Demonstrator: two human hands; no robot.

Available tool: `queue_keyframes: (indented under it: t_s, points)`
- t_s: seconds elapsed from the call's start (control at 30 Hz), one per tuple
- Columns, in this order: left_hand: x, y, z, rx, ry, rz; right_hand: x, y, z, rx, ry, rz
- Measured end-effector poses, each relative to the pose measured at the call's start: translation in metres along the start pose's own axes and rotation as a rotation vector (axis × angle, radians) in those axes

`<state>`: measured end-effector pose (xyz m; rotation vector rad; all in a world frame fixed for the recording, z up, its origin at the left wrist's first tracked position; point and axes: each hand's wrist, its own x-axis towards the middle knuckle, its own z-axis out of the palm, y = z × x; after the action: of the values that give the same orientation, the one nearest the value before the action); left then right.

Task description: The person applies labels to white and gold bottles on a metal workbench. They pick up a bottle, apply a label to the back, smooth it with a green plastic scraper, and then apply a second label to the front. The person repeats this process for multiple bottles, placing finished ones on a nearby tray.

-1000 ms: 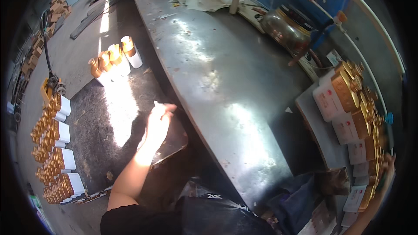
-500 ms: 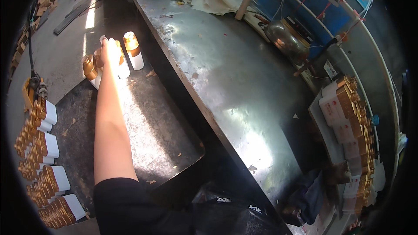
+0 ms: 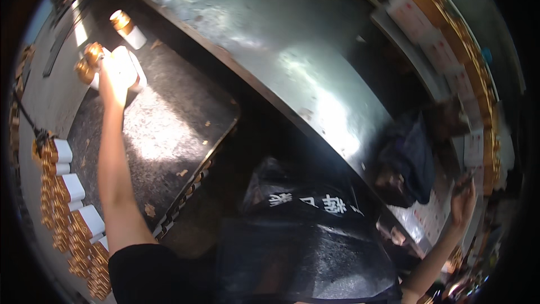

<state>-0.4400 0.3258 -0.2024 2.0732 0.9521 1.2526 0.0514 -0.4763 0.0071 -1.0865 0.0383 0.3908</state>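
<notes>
My left hand [image 3: 116, 72] is stretched out to the far left, bleached by sunlight. It looks closed among gold-and-white bottles, though glare hides exactly where the fingers sit. Gold bottle tops [image 3: 93, 53] show beside the fingers, and a white bottle body [image 3: 136, 73] lies against the hand's right side. One gold-and-white bottle [image 3: 128, 29] stands apart, farther back on the dark board [image 3: 185, 90]. On the far right, my right hand [image 3: 464, 200] is raised near the metal table's end, beside the stacked boxes. Its fingers are blurred, and whether they hold anything is unclear.
Rows of gold-and-white bottles [image 3: 70, 188] line the board's left edge. The long metal table [image 3: 253, 39] runs diagonally beside it. On the right are a dark cloth [image 3: 413, 157] and a row of white-and-gold bottles [image 3: 444, 50]. I wear a dark apron [image 3: 315, 236].
The view has turned toward the right and down. My right hand has come into view at the far right. The left hand is still at the bottles, which now sit closer around it.
</notes>
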Motion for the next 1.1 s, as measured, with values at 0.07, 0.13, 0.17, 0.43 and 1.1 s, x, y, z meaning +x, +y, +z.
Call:
queue_keyframes:
  t_s: [0.07, 0.13, 0.17, 0.43, 1.1]
  points:
    - [-0.025, 0.127, 0.002, 0.505, -0.266, 0.136, -0.022, 0.015, 0.061, -0.129, 0.001, -0.104]
    - [-0.054, 0.221, 0.020, 0.126, -0.405, -0.039, -0.025, 0.007, 0.073, -0.279, -0.402, -0.094]
    - [-0.068, 0.264, 0.030, 0.022, -0.426, -0.108, -0.021, 0.008, 0.070, -0.395, -0.546, -0.140]
    - [-0.093, 0.525, 0.200, -0.994, -0.967, 0.204, -0.055, 0.026, 0.165, -1.255, -0.879, -0.569]
    - [-0.180, 0.545, 0.378, -0.843, -1.147, -0.263, 0.009, 0.033, 0.000, -0.986, -0.043, -0.229]
